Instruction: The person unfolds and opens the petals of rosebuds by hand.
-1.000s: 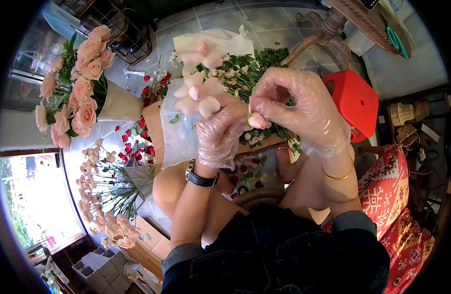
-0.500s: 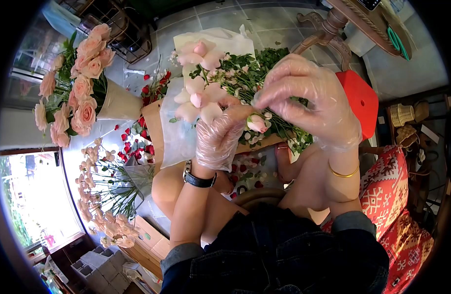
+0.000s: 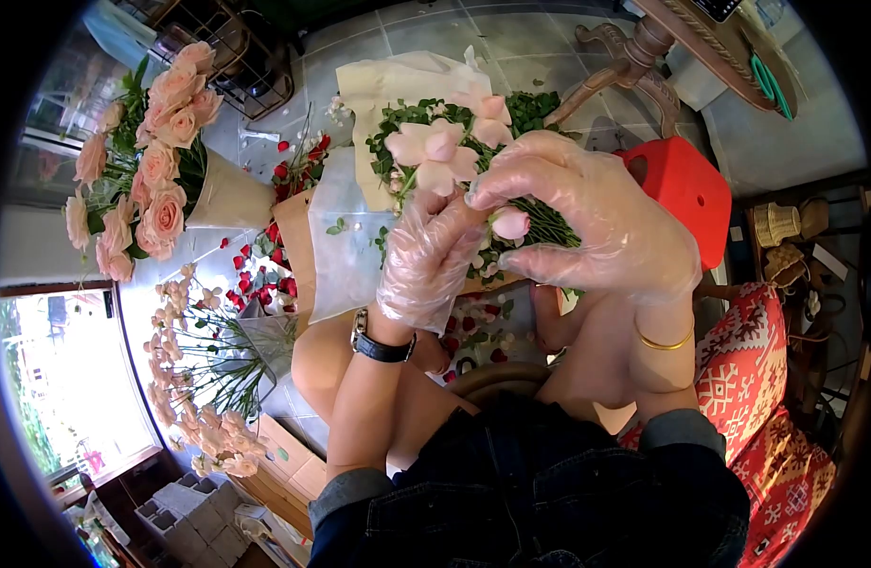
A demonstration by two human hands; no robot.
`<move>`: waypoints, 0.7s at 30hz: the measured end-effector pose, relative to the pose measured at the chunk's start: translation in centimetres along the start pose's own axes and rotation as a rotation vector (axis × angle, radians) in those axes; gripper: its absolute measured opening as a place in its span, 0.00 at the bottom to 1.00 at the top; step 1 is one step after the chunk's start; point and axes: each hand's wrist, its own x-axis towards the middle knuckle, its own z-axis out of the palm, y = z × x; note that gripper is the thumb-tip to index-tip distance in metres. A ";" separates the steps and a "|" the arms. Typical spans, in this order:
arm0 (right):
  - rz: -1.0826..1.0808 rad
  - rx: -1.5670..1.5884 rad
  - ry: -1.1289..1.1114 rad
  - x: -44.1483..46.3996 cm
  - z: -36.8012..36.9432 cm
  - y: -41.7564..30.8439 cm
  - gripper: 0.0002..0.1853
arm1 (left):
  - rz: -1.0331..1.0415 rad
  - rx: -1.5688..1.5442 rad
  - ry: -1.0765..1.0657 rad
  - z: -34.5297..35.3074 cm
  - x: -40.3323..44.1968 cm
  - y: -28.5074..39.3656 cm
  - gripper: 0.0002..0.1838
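- The left hand (image 3: 422, 257), in a clear glove, has hardly shifted; its thumb and fingers are pinched together just beside the pink rosebud (image 3: 510, 224), holding it, with the grip point itself hidden
- The rosebud sits between the two hands, slightly higher and further right than half a second ago
- The right hand (image 3: 601, 227), also gloved, had its fingertips together above the bud; now its thumb and fingers stand apart, curved around it
- Whether the right fingertips touch the left ones, I cannot tell
- The nearer opened rose (image 3: 439, 146) and the farther opened rose (image 3: 491, 114) have both swung right, over the green leaves (image 3: 386, 121)
- The white sheet (image 3: 346, 265), earlier partly covered by the nearer bloom, shows more of its surface
- The red stool (image 3: 691, 204) and the peach roses (image 3: 161, 204) stay put
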 end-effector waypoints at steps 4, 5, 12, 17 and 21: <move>0.088 0.010 0.026 0.0 0.5 -0.3 0.18 | 0.063 0.044 -0.004 0.0 0.5 -0.2 0.12; 0.168 0.028 0.032 -0.1 0.5 -0.3 0.16 | 0.075 0.066 -0.029 -0.1 0.6 -0.3 0.13; 0.217 0.126 0.051 0.3 0.3 -0.7 0.14 | 0.040 0.055 -0.053 -0.2 0.6 -0.6 0.14; 0.378 0.337 0.067 0.1 -0.4 -0.5 0.08 | 0.115 0.034 -0.080 -0.3 0.5 -0.7 0.14; 0.351 0.329 0.121 0.0 0.0 -0.2 0.05 | 0.107 -0.079 -0.071 0.0 0.1 -0.5 0.12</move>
